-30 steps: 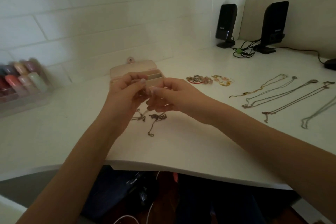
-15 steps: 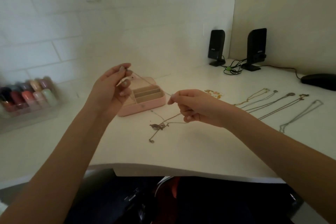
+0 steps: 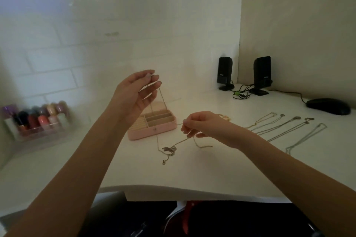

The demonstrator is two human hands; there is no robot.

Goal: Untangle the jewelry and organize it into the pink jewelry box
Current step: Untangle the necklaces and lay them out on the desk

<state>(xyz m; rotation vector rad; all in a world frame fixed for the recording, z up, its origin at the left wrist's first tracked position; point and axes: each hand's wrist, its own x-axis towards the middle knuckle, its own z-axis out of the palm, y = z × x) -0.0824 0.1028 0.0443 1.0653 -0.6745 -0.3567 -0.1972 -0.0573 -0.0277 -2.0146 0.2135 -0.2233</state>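
Note:
My left hand is raised above the open pink jewelry box and pinches one end of a thin chain between thumb and fingertips. The chain hangs down past the box. My right hand is lower, to the right of the box, and pinches the chain further along. Below my right hand a tangled knot of chains lies on the white desk, with a loose end trailing toward me.
Several untangled necklaces lie in a row at the right. A small gold piece peeks out behind my right hand. A rack of nail polish bottles stands at the left, two black speakers and a black mouse at the back right.
My hands have moved apart: the left rose with the chain end, the right went down and right, stretching the chain out of the tangle. The camera tilted up.

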